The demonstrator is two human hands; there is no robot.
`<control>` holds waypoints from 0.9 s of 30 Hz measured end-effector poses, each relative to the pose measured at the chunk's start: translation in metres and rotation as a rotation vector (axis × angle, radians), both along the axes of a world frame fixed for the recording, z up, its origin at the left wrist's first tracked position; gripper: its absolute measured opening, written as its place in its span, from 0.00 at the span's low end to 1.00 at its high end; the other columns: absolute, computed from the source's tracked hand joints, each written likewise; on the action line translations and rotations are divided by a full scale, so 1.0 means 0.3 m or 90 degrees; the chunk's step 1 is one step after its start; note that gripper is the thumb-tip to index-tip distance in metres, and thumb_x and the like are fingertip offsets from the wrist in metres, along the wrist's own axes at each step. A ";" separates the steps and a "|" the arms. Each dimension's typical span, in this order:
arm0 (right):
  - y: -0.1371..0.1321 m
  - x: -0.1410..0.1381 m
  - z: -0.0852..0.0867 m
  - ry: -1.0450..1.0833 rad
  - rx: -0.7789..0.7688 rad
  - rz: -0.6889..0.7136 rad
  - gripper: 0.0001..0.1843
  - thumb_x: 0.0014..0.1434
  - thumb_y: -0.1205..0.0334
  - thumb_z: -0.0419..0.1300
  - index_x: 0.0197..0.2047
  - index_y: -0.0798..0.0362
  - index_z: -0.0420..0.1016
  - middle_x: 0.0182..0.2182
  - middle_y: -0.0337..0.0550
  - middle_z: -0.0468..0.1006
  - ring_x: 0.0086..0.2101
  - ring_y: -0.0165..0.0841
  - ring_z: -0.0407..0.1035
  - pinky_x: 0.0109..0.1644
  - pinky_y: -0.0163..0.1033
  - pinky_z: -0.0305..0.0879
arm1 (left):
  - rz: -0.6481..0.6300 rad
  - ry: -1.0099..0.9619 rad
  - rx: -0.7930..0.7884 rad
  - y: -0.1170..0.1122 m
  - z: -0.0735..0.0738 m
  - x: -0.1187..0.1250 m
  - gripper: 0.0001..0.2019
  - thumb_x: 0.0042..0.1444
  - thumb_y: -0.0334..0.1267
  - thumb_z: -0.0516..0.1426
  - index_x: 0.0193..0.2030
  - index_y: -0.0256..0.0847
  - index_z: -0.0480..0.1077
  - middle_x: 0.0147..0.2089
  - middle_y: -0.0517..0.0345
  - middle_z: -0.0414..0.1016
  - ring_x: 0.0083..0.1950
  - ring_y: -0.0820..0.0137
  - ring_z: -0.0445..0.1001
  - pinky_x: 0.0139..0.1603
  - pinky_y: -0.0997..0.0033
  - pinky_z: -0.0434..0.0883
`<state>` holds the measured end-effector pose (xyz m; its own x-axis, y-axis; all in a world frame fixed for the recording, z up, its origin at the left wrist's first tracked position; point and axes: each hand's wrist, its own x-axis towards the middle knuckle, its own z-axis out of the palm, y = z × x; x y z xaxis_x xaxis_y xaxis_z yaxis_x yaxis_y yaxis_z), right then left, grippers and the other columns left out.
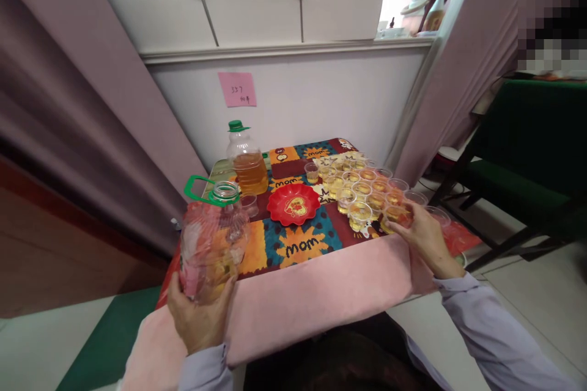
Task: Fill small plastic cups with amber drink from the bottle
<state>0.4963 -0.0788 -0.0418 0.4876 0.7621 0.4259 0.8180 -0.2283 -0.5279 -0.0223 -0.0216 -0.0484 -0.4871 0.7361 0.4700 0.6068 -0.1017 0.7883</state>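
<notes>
While the left hand (199,317) grips the big clear jug (213,244), the right hand (424,238) closes on one small cup (397,215).

Jug: uncapped, green handle, tilted, a little amber liquid low inside, at the table's near left edge; fingers wrapped under its base. Small cup: amber liquid, at the near right corner of the cluster of filled cups (362,186); fingers curled round it. Red plate (293,203) lies between the hands on the patterned cloth (298,247). Capped bottle (247,162), half full, stands upright behind the jug.
</notes>
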 end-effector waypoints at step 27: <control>0.730 -1.101 0.196 -0.101 -0.238 0.475 0.10 0.73 0.59 0.63 0.53 0.50 0.84 0.45 0.51 0.88 0.45 0.43 0.82 0.44 0.39 0.68 | 0.074 -0.043 -0.073 -0.037 -0.065 -0.047 0.60 0.39 0.63 0.74 0.77 0.41 0.60 0.74 0.34 0.68 0.75 0.38 0.69 0.75 0.37 0.67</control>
